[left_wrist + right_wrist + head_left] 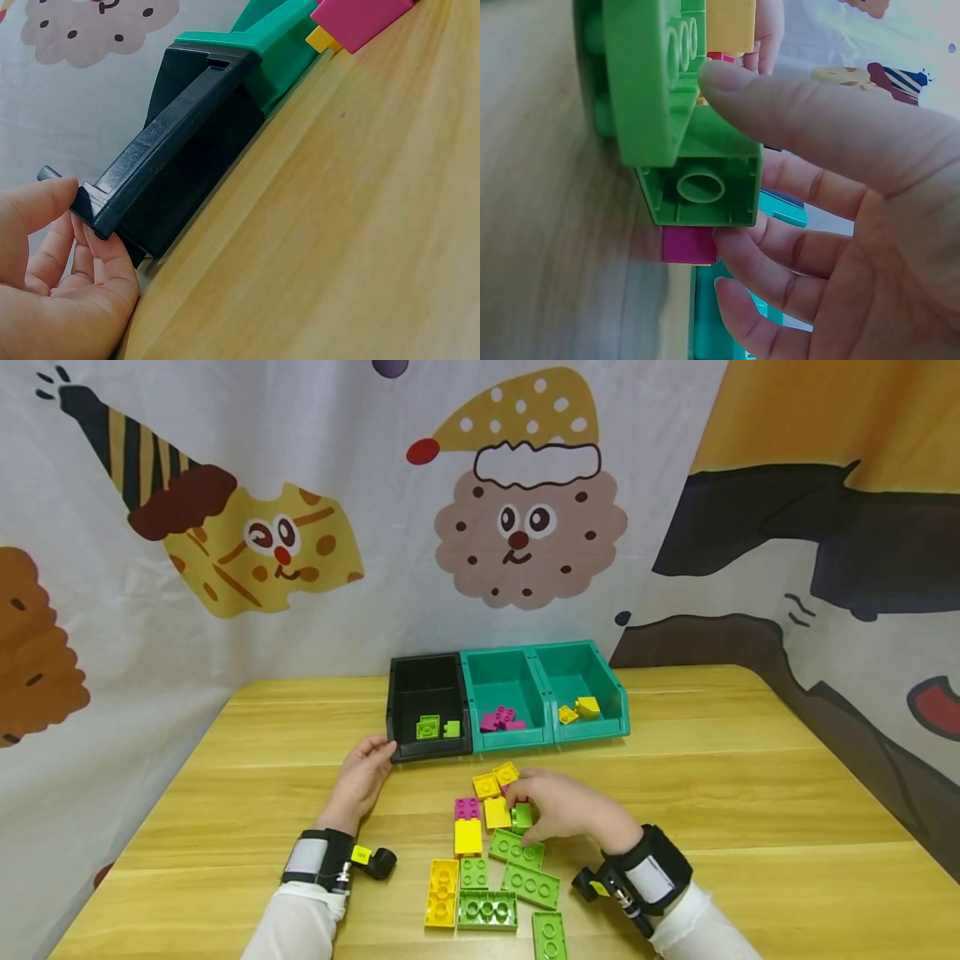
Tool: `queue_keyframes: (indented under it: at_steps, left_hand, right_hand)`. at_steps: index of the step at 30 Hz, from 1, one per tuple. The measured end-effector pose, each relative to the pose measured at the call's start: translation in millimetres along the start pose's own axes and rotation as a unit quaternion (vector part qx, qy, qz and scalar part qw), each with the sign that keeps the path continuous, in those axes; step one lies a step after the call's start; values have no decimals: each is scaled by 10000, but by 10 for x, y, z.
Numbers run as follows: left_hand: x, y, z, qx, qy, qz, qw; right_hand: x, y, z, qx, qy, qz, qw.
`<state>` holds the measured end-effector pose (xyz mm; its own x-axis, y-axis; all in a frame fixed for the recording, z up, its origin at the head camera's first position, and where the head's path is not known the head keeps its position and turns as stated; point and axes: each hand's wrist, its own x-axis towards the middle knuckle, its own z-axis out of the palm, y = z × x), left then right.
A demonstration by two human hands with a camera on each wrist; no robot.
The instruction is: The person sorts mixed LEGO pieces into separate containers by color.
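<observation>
My left hand point(363, 781) pinches the front left corner of the black bin point(402, 750) between thumb and fingers; in the left wrist view the thumb lies on the rim point(142, 161). My right hand point(566, 810) is at the brick pile, thumb and fingers spread around a small green brick point(701, 187) lying on its side. Its thumb is by a long green brick point(641, 90), and a fingertip is close to a magenta brick point(688, 244). Yellow bricks point(497, 814) lie just left of the fingers.
Two teal bins point(512, 742) adjoin the black one, holding magenta bricks point(504, 718) and yellow bricks point(587, 707); green bricks point(428, 727) lie in the black bin. Several green bricks point(531, 885) and a long yellow brick point(442, 893) lie nearer me. A printed cloth point(390, 568) hangs behind the table.
</observation>
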<state>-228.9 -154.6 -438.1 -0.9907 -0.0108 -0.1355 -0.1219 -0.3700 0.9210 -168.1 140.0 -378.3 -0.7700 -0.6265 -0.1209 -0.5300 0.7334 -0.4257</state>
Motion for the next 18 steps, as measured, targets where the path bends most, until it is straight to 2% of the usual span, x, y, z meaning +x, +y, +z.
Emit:
queue_keyframes:
  at_steps: [18]
  left_hand:
    - [-13,11,9,54,21,-47,10000]
  right_hand:
    - [-15,-43,-28,-28,114,-86,9999]
